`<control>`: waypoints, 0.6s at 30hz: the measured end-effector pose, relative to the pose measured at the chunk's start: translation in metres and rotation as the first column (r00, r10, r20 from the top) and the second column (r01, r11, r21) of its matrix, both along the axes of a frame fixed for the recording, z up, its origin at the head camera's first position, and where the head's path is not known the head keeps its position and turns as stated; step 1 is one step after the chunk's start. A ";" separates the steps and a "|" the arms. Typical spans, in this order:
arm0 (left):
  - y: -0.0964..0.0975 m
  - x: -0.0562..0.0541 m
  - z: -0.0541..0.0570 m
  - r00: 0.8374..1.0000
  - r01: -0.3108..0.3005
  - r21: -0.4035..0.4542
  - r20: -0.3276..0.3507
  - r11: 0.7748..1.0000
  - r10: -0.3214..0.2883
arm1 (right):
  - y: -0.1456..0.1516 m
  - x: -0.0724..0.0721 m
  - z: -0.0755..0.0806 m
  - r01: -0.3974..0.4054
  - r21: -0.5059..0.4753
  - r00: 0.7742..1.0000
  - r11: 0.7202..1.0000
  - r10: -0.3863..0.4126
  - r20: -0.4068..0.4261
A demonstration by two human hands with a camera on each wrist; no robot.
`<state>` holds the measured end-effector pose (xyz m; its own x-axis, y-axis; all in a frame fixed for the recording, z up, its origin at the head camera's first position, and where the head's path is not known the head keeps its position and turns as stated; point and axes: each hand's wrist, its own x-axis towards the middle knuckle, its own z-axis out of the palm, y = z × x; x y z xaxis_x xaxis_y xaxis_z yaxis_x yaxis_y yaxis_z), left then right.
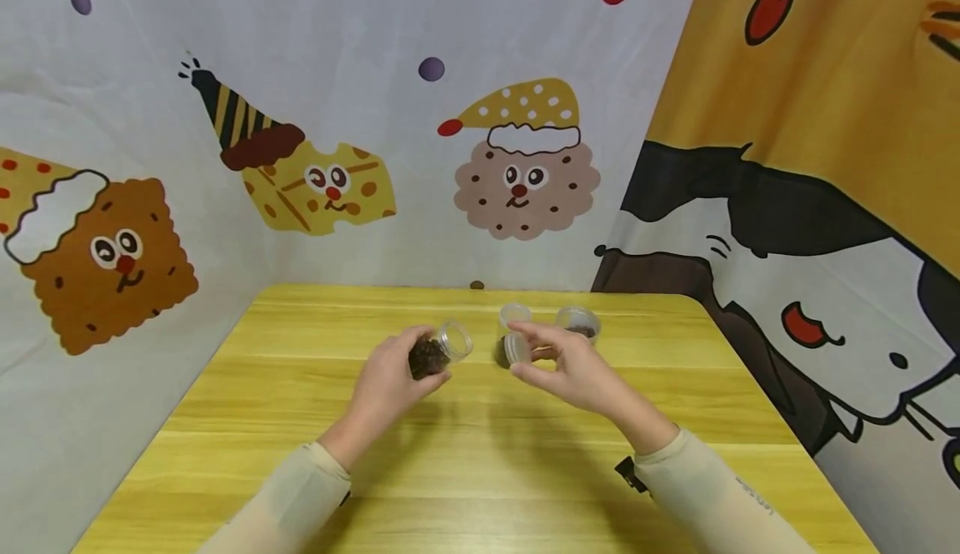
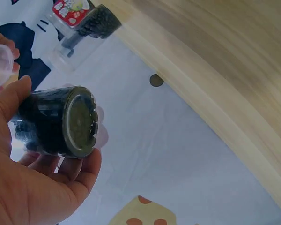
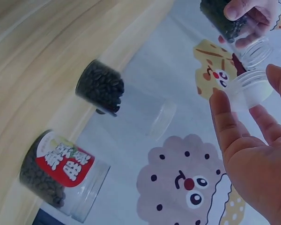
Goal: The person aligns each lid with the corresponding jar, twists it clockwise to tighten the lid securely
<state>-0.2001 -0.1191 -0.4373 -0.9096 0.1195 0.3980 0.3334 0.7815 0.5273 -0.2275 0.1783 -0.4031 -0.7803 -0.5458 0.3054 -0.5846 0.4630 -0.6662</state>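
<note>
My left hand (image 1: 386, 383) grips a small clear jar (image 1: 438, 352) part-filled with dark beans, tipped on its side with its open mouth toward the right. The left wrist view shows the jar's base (image 2: 79, 123) and my fingers (image 2: 42, 164) wrapped round its body. My right hand (image 1: 570, 366) pinches a clear plastic lid (image 1: 517, 347) between thumb and fingers, a short gap from the jar's mouth. In the right wrist view the lid (image 3: 250, 89) sits at my fingertips (image 3: 221, 112), with the held jar (image 3: 229, 18) beyond it.
Two more bean jars stand on the yellow wooden table (image 1: 480, 471) behind my right hand: a plain one (image 3: 100, 86) and one with a red label (image 3: 61, 171). Cartoon-printed cloth (image 1: 517, 179) walls the table's back and sides.
</note>
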 end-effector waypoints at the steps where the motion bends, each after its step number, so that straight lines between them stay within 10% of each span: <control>1: 0.001 0.000 -0.001 1.000 0.004 -0.007 -0.022 1.000 -0.004 | -0.001 0.000 0.000 -0.004 -0.012 1.000 1.000 0.004 0.006; 8: 0.003 -0.001 -0.003 0.983 0.037 -0.071 -0.179 0.997 -0.049 | -0.010 0.001 0.008 0.006 -0.039 0.998 0.999 -0.003 0.063; 18: 0.007 0.001 0.000 0.970 0.028 -0.107 -0.237 0.994 -0.052 | -0.014 0.001 0.011 0.005 -0.040 0.996 0.999 -0.001 0.093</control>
